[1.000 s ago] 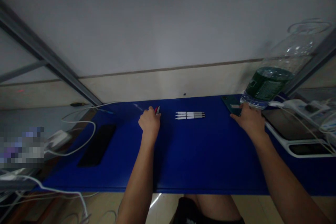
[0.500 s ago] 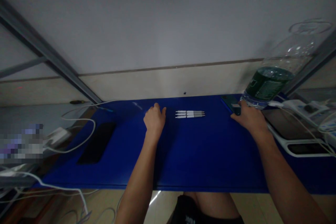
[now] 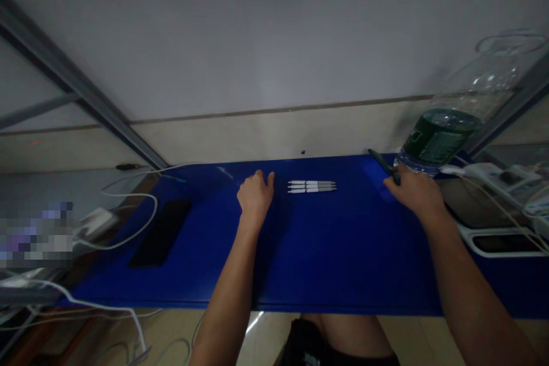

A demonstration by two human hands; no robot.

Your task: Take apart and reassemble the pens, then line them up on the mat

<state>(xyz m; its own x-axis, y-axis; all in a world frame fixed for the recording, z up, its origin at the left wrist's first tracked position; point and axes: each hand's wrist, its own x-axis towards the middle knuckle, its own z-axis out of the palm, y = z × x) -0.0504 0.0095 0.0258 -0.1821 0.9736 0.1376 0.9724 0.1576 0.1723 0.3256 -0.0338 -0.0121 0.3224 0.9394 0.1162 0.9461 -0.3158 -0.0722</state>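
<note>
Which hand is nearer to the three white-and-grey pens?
Left. The left hand is just left of the pens, apart from them; the right hand is farther off to their right, gripping the phone.

Head camera looks forward (and down) over the table [image 3: 343, 257].

**Deep Blue, Broken by White, Green and Black**

My tabletop [image 3: 334, 257] is plain, deep blue. The three pens [image 3: 311, 186] before me are mostly white, turning grey towards their right ends, with small dark bands. The phone [image 3: 383, 164] in my right hand [image 3: 417, 191] looks dark greyish teal; the slab [image 3: 160, 234] to my left is black. I see a clear bottle [image 3: 472, 94] with a dark green label [image 3: 444, 136], paler print on it. My shorts [image 3: 317, 349] are black, and the wall [image 3: 266, 28] facing me is grey above cream.
</note>
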